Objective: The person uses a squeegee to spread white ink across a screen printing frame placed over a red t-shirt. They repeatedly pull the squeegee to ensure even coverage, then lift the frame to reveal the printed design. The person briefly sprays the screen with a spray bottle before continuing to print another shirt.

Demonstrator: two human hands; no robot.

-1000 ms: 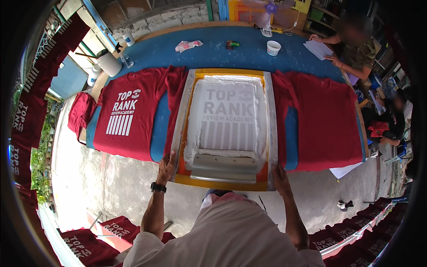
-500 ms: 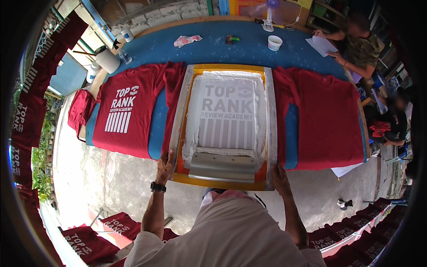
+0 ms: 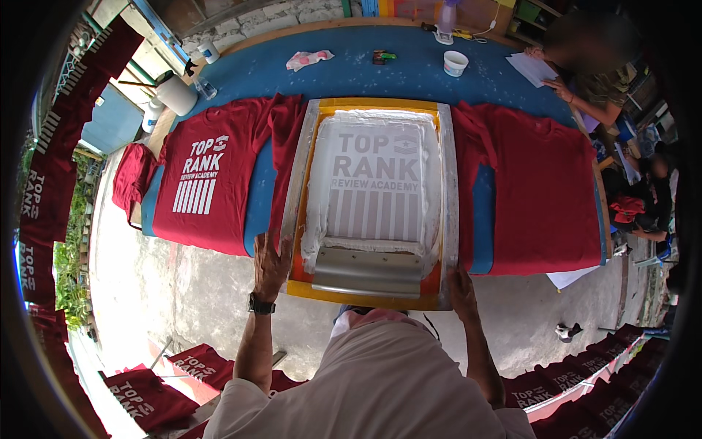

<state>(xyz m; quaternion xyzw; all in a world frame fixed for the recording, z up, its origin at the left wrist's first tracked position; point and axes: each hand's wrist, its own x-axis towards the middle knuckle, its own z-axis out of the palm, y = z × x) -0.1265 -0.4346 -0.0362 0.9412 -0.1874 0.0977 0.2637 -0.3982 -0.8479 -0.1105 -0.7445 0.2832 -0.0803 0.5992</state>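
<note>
A screen-printing frame [image 3: 447,183] with a yellow and silver border lies in the middle over a dark red shirt that is mostly hidden beneath it. White ink borders the grey lettered design on its mesh. A wide metal squeegee [image 3: 365,272] rests across the near end. At the frame's near left side is my left hand [image 3: 270,267], fingers stretched forward and apart, wearing a black watch. My right hand [image 3: 461,289] holds the near right edge, its fingers partly hidden. Left of the frame lies a printed red shirt [image 3: 238,161]; to the right, a plain red shirt [image 3: 545,197].
The blue table [image 3: 365,62] carries a stained cloth [image 3: 308,60], a small white tub [image 3: 455,63] and a fan [image 3: 446,25]. A spray bottle [image 3: 205,86] and a white container [image 3: 175,94] stand far left. A person [image 3: 607,95] holds papers at the far right. Printed shirts hang around.
My left hand has loosened from the frame's edge, its fingers now extended. My right hand stays at the frame, and the squeegee has not shifted on it.
</note>
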